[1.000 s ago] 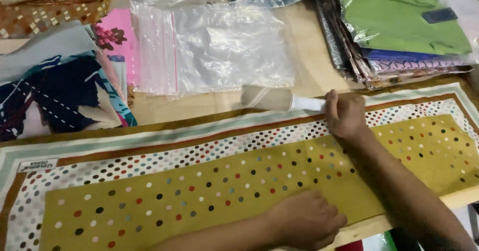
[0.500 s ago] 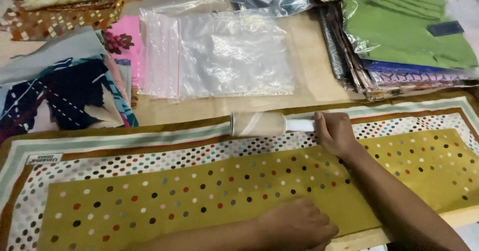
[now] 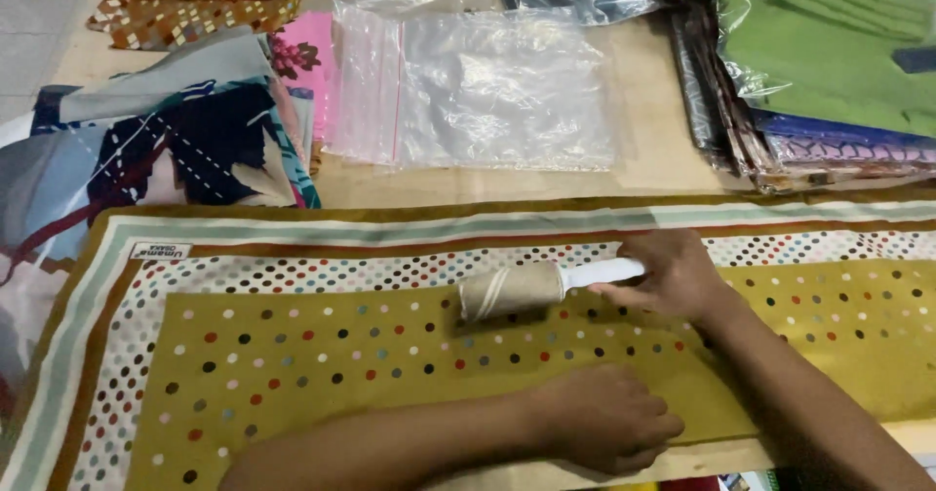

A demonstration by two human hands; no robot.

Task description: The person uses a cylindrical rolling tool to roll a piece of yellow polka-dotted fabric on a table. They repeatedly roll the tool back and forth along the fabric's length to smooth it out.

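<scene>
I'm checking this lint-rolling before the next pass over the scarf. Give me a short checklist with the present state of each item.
1. Right hand grips the white handle of the lint roller: ok.
2. Roller head lies on the dotted scarf, in the mustard field: ok.
3. Left hand presses the scarf flat at the near table edge: ok.
4. Scarf lies smooth ahead of the roller, no folds showing: ok.
5. Clear plastic bags lie off the scarf, beyond its far border: ok.
6. Roller sheet still sticky enough: cannot tell.
</scene>
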